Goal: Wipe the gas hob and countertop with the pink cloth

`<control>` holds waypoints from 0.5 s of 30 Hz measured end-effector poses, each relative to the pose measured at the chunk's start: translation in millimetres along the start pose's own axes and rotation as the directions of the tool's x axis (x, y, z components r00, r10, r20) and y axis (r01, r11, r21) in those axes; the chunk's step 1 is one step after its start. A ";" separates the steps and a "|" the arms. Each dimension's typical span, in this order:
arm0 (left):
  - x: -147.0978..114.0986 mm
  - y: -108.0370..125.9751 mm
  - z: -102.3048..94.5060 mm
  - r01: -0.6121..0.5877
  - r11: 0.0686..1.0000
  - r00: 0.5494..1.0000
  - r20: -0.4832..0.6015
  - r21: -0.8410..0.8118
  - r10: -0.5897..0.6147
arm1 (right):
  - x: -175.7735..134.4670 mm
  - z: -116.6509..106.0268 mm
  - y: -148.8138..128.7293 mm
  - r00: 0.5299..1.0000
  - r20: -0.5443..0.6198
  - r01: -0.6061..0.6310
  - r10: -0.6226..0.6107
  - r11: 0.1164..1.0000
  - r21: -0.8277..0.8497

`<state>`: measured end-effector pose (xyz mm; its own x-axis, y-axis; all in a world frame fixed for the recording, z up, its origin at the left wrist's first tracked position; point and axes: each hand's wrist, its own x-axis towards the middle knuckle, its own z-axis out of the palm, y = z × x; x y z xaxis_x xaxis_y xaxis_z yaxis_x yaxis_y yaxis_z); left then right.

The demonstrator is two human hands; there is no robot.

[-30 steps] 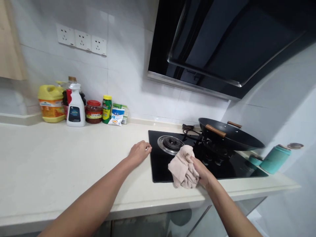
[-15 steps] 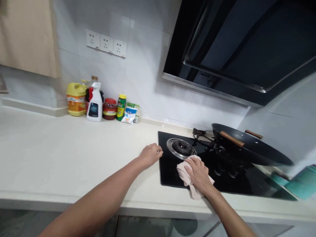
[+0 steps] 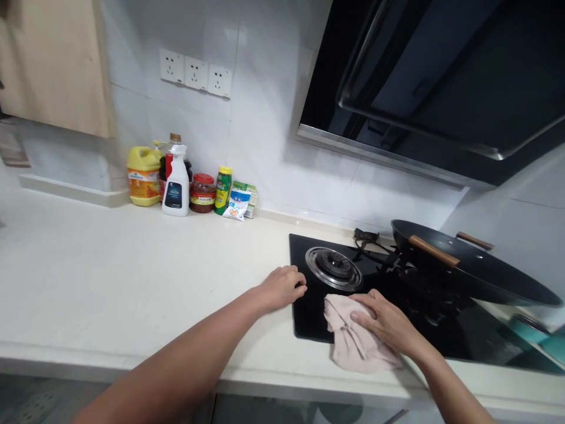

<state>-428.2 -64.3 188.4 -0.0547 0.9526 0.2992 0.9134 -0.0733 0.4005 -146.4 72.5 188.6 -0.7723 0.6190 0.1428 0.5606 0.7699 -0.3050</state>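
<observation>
A pale pink cloth (image 3: 355, 341) lies crumpled over the front edge of the black gas stove (image 3: 313, 312) and onto the counter. On its upper right side, my right hand (image 3: 384, 318) grips it, thumb on top of the fabric. My left hand (image 3: 285, 287) rests at the stove's left edge, its fingers loosely curled, and nothing shows in them. Just beyond both hands is a round burner (image 3: 334, 268) with a shiny metal ring.
A large black wok (image 3: 468, 259) with wooden handles sits on the right burner. A range hood (image 3: 419, 88) hangs above. Along the wall stand a yellow jug (image 3: 144, 176), a white spray bottle (image 3: 176, 185), a red-lidded jar (image 3: 202, 194) and a green bottle (image 3: 223, 191).
My right hand has drawn the cloth toward the counter's front edge, and more of the cloth is spread out. My left hand stays near the stove's left edge, fingers still curled.
</observation>
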 end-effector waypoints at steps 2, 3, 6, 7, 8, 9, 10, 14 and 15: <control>-0.2 0.6 -0.2 -0.012 1.000 1.000 0.012 -0.010 0.012 | 10.0 1.3 -13.3 0.997 -0.077 -0.018 0.011 0.995 -0.097; -0.1 1.0 -0.5 -0.014 1.000 1.000 0.014 -0.016 0.014 | 15.1 2.2 -18.8 0.994 -0.109 -0.033 0.018 0.991 -0.130; 0.8 3.6 -3.1 -0.002 0.997 1.000 0.004 -0.073 0.002 | 28.9 6.8 -28.1 0.989 -0.141 -0.064 0.052 0.994 -0.083; 1.2 4.9 -4.3 -0.001 0.993 1.000 0.004 -0.115 0.002 | 33.0 9.3 -28.7 0.989 -0.138 -0.061 0.058 0.998 -0.019; 1.7 6.3 -5.5 -0.006 0.986 1.000 0.006 -0.167 0.007 | 36.7 12.3 -28.5 0.988 -0.141 -0.056 0.064 0.997 0.055; 2.2 7.5 -6.4 -0.014 0.975 1.000 0.008 -0.222 0.016 | 40.0 15.7 -27.9 0.986 -0.150 -0.049 0.069 0.990 0.132; 2.8 8.6 -6.8 -0.021 0.962 1.000 0.011 -0.271 0.025 | 42.5 19.2 -27.2 0.983 -0.164 -0.043 0.078 0.978 0.206; 4.2 9.1 -3.9 0.007 0.936 0.999 0.038 -0.352 0.007 | 40.6 25.1 -29.0 0.980 -0.179 0.005 0.085 0.894 0.449; 4.2 8.7 -2.4 0.025 0.937 0.999 0.051 -0.349 -0.008 | 36.5 23.2 -30.7 0.986 -0.154 0.024 0.059 0.873 0.488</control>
<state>-421.5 -61.6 195.1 -0.0413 0.9671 0.2512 0.7136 -0.1474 0.6849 -198.7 67.8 181.3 -0.6828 0.6795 0.2682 0.3246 0.6111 -0.7219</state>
